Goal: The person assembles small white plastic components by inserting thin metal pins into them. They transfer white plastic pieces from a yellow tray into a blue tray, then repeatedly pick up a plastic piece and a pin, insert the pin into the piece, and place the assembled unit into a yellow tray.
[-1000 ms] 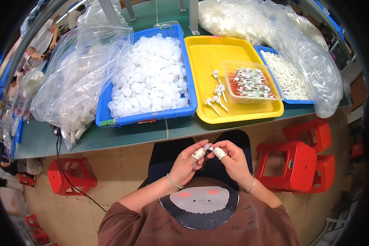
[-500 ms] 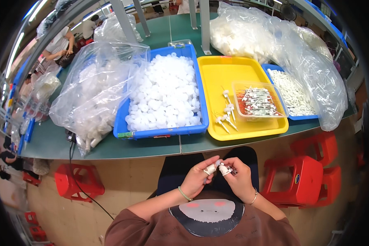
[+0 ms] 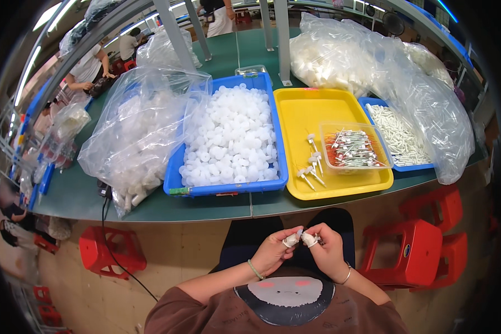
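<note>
My left hand (image 3: 271, 253) and my right hand (image 3: 327, 251) meet over my lap, fingers bent in a pinch, white wrapping round the thumbs. Between their fingertips shows a small translucent white plastic piece (image 3: 300, 232), gripped by my left hand; it resembles the washers in the blue tray. What my right fingers hold is hidden. Beyond the hands, the yellow tray (image 3: 295, 111) carries several white-headed pin pieces (image 3: 315, 158) and a clear plastic box (image 3: 339, 167) of thin white pieces with reddish wires. White ring-shaped washers (image 3: 228, 139) fill the blue tray (image 3: 228, 190) left of it.
A smaller blue tray (image 3: 414, 167) of short white tubes stands right of the yellow one. Large clear bags (image 3: 131, 128) flank the trays. Grey posts (image 3: 283, 44) rise from the green table (image 3: 222, 209). Red stools (image 3: 403, 253) stand at both sides; a black cable hangs left. Other people sit farther off.
The view has shifted, so table and trays sit slightly lower. My hands stay together at the small piece; dark pin ends seen by my right fingers before no longer show.
</note>
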Demonstrator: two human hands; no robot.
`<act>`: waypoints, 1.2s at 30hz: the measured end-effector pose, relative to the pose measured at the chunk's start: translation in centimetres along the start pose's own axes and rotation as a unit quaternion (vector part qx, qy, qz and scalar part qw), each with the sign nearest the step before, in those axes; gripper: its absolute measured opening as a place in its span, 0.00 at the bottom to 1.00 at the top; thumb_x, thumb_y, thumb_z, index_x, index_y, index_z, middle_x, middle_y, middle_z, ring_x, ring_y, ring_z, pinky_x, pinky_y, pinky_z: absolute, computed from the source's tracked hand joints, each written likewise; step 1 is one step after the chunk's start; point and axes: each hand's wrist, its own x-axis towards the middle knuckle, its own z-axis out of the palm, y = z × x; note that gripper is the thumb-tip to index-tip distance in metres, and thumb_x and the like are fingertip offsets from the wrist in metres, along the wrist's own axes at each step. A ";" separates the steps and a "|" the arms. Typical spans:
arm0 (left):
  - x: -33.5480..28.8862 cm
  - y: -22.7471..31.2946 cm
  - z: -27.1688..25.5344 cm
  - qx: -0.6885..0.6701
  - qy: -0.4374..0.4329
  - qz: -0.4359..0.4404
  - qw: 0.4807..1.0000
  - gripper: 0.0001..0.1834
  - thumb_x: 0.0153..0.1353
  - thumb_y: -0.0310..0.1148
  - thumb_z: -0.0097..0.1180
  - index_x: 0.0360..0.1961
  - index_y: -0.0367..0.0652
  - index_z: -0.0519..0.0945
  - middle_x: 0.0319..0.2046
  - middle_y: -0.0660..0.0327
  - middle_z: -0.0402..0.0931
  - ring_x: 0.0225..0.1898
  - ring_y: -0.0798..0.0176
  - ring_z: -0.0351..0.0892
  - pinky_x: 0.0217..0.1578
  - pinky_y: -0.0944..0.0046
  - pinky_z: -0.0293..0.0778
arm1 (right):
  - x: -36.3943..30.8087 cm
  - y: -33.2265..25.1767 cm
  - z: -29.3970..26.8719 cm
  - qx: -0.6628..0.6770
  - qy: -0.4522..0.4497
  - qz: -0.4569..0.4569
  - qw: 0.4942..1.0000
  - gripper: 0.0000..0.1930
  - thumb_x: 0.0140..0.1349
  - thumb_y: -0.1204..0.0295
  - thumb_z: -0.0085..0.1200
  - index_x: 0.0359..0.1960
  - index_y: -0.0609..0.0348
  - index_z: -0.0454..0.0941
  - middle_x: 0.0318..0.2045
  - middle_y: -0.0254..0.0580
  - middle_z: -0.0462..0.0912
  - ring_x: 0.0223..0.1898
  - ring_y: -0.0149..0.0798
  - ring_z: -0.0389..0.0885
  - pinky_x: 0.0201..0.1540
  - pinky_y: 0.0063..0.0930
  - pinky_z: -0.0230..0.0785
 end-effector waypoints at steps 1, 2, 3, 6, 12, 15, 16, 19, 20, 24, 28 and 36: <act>0.0 -0.1 0.0 -0.015 0.001 -0.014 1.000 0.16 0.66 0.33 0.55 0.54 0.43 0.75 0.32 0.70 0.70 0.26 0.79 0.61 0.22 0.78 0.59 | 0.0 0.0 -0.1 -0.092 0.003 -0.077 0.993 0.04 0.58 0.78 0.57 0.33 0.61 0.75 0.26 0.38 0.79 0.24 0.29 0.77 0.27 0.22 0.67; -0.1 -0.1 -0.1 -0.015 0.001 -0.018 1.000 0.16 0.66 0.33 0.54 0.54 0.43 0.74 0.32 0.70 0.69 0.26 0.79 0.61 0.22 0.78 0.59 | 0.0 0.1 -0.1 -0.183 0.007 -0.152 0.971 0.05 0.57 0.79 0.57 0.33 0.61 0.75 0.25 0.40 0.80 0.23 0.32 0.77 0.26 0.23 0.67; -0.1 -0.2 -0.1 -0.014 0.000 -0.024 1.000 0.16 0.66 0.33 0.54 0.54 0.43 0.74 0.32 0.70 0.69 0.26 0.79 0.61 0.22 0.78 0.59 | 0.3 0.1 -0.2 -0.240 0.016 -0.234 0.942 0.06 0.54 0.80 0.59 0.33 0.61 0.75 0.26 0.43 0.79 0.22 0.37 0.78 0.24 0.26 0.68; -0.1 0.1 0.1 -0.004 0.005 -0.033 0.999 0.16 0.66 0.34 0.54 0.54 0.43 0.74 0.33 0.70 0.70 0.25 0.79 0.61 0.21 0.79 0.58 | 0.3 0.7 -0.5 -0.275 0.014 -0.264 0.924 0.08 0.54 0.79 0.61 0.35 0.60 0.76 0.26 0.42 0.79 0.22 0.37 0.78 0.25 0.26 0.68; 0.2 1.4 0.9 -0.006 -0.004 0.047 0.999 0.14 0.67 0.32 0.52 0.51 0.41 0.73 0.45 0.65 0.75 0.23 0.80 0.60 0.20 0.80 0.57 | 0.5 -2.1 -3.3 -0.099 0.001 -0.018 0.995 0.14 0.52 0.75 0.65 0.41 0.60 0.78 0.29 0.41 0.81 0.29 0.35 0.81 0.30 0.26 0.72; -0.4 1.2 0.2 -0.027 0.011 0.085 0.996 0.13 0.67 0.32 0.51 0.50 0.41 0.71 0.53 0.59 0.73 0.22 0.79 0.60 0.20 0.80 0.58 | 4.1 -4.1 -9.7 -0.169 0.249 -0.123 0.946 0.08 0.56 0.76 0.60 0.37 0.64 0.80 0.30 0.42 0.81 0.30 0.32 0.78 0.36 0.25 0.72; -0.3 0.9 -0.1 -0.040 0.017 0.080 0.996 0.13 0.67 0.32 0.51 0.50 0.41 0.71 0.53 0.59 0.73 0.22 0.79 0.60 0.20 0.79 0.58 | 5.8 -5.9 -12.2 -0.205 0.288 -0.140 0.925 0.08 0.57 0.77 0.58 0.38 0.65 0.79 0.30 0.43 0.81 0.31 0.31 0.78 0.37 0.25 0.71; -0.1 0.9 0.2 -0.040 0.019 0.066 0.997 0.13 0.67 0.32 0.52 0.50 0.41 0.71 0.53 0.58 0.73 0.22 0.79 0.61 0.19 0.79 0.58 | 10.2 -4.6 -20.2 -0.384 0.270 -0.086 0.879 0.10 0.57 0.73 0.56 0.41 0.60 0.80 0.32 0.50 0.81 0.34 0.44 0.81 0.38 0.31 0.71; 0.0 1.0 0.4 -0.027 0.014 0.061 0.998 0.13 0.67 0.32 0.52 0.50 0.41 0.71 0.52 0.58 0.74 0.23 0.79 0.61 0.19 0.79 0.58 | 11.4 -3.2 -22.1 -0.426 0.241 -0.085 0.868 0.10 0.56 0.73 0.56 0.40 0.60 0.81 0.32 0.50 0.81 0.35 0.46 0.80 0.39 0.33 0.71; -0.1 1.0 0.7 -0.003 0.005 0.056 0.998 0.13 0.67 0.32 0.51 0.51 0.41 0.70 0.51 0.59 0.74 0.23 0.79 0.60 0.20 0.79 0.58 | 14.2 -1.0 -25.0 -0.532 0.138 -0.037 0.834 0.09 0.52 0.73 0.57 0.35 0.59 0.82 0.32 0.50 0.80 0.38 0.49 0.79 0.42 0.38 0.71; -0.4 1.3 0.5 -0.002 -0.009 0.058 0.998 0.13 0.67 0.32 0.51 0.51 0.42 0.70 0.51 0.60 0.74 0.23 0.78 0.60 0.21 0.79 0.58 | 14.5 -2.2 -24.2 -0.548 0.116 -0.003 0.829 0.08 0.50 0.73 0.58 0.33 0.57 0.83 0.34 0.48 0.80 0.38 0.49 0.79 0.43 0.38 0.71; -0.5 1.1 0.2 -0.018 -0.026 0.076 0.997 0.12 0.67 0.29 0.50 0.51 0.43 0.71 0.52 0.59 0.74 0.23 0.79 0.61 0.21 0.80 0.59 | 9.3 -7.8 -17.1 -0.296 0.175 -0.147 0.928 0.08 0.58 0.77 0.53 0.38 0.64 0.80 0.30 0.41 0.79 0.32 0.37 0.77 0.37 0.26 0.68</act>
